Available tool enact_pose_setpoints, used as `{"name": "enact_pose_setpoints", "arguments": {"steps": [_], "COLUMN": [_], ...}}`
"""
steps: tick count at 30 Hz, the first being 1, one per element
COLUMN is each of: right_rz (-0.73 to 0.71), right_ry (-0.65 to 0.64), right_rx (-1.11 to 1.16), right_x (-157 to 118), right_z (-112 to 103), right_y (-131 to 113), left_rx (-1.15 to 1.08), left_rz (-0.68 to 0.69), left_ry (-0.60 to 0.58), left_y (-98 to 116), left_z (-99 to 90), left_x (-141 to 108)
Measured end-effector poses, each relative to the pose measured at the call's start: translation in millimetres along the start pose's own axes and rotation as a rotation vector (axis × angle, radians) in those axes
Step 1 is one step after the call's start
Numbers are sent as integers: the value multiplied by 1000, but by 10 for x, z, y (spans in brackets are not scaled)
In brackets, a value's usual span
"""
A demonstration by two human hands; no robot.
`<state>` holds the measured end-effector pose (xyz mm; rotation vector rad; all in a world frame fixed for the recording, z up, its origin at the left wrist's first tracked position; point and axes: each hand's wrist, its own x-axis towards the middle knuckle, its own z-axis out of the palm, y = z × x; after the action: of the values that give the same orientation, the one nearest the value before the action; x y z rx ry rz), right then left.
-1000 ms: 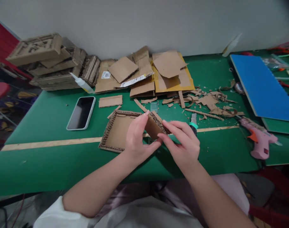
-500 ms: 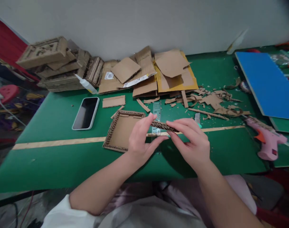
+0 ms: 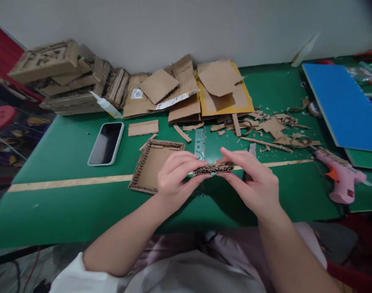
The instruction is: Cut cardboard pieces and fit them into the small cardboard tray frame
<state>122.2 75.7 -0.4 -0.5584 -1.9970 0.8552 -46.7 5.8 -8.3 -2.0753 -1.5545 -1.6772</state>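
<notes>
Between my two hands is a small layered cardboard strip [image 3: 214, 168], its corrugated edge turned toward me. My left hand [image 3: 177, 176] pinches its left end between thumb and fingers. At the other end, my right hand [image 3: 253, 179] grips it, thumb below and fingers above. The strip is held above the green table. Just left of it lies a shallow cardboard tray [image 3: 141, 162] with corrugated walls, partly covered by my left hand. A clear ruler [image 3: 200, 142] lies on the table beyond the strip, partly hidden by it.
A phone [image 3: 106, 144] lies at the left. Stacked cardboard pieces [image 3: 75, 85] and a glue bottle [image 3: 106, 105] stand behind it. Cardboard scraps [image 3: 274, 128] litter the back right. A pink glue gun [image 3: 341, 179] and a blue board [image 3: 341, 106] are at the right.
The cardboard strip has turned so its corrugated edge faces me more broadly and lies more level. My left fingers have folded down over it, and both hands now hold its ends.
</notes>
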Motion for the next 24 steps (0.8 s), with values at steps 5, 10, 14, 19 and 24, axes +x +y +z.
{"name": "enact_pose_setpoints", "arguments": {"steps": [5,10,14,19,24], "right_rz": [-16,-14,-7,24,85], "right_ry": [1,1,-9,-31,-55], "right_rx": [-18,-20,-2,70,128], "right_x": [0,-2,-5,-3,4], "right_z": [-3,-6,-2,1,-5], "right_y": [-4,-3,5,16,15], "left_rx": [-12,-36,-40,-29,-27], "left_rz": [-6,-16,-8,50,75], "left_ry": [-4,-12,-16,-10,-9], "left_y": [12,10,5,5,20], "left_z": [2,3,-8,-12,-9], "left_x": [2,-9,-19,-32,-29]}}
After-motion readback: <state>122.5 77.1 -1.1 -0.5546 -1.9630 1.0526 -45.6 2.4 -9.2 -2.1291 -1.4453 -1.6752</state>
